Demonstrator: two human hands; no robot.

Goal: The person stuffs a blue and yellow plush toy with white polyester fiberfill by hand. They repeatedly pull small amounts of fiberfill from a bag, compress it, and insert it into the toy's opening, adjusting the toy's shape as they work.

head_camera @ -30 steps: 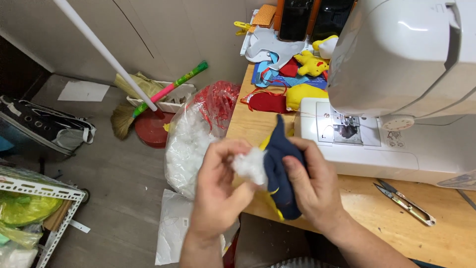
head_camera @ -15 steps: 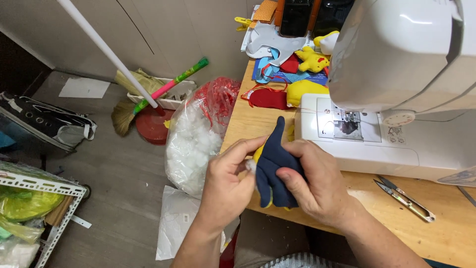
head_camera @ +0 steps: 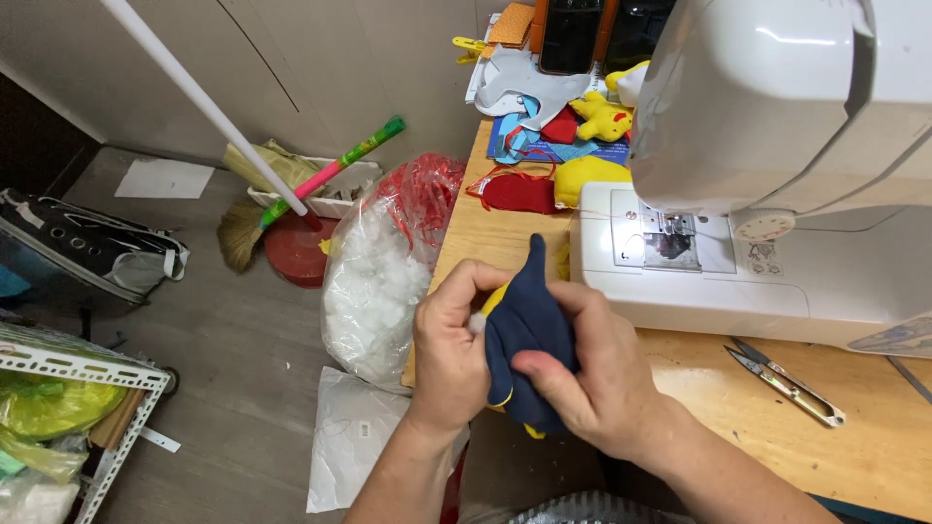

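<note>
A person's left hand (head_camera: pixel 451 349) and right hand (head_camera: pixel 587 378) clamp together around a small navy-blue fabric piece (head_camera: pixel 524 325) with yellow trim, held in the air just off the front edge of a wooden counter (head_camera: pixel 485 233). The left fingers curl over a tuft of white stuffing (head_camera: pixel 477 323) at the piece's edge; the right thumb presses across its dark front. Just behind the hands stands a white sewing machine (head_camera: pixel 777 146), its needle plate lit. A pair of thread snips (head_camera: pixel 786 380) lies on the counter to the right, well apart from the hands. Yellow, red and blue fabric pieces (head_camera: pixel 573 146) are heaped at the counter's far end. On the floor beside the counter leans a clear bag of white stuffing (head_camera: pixel 379 281), with a broom (head_camera: pixel 320 180) near it.
</note>
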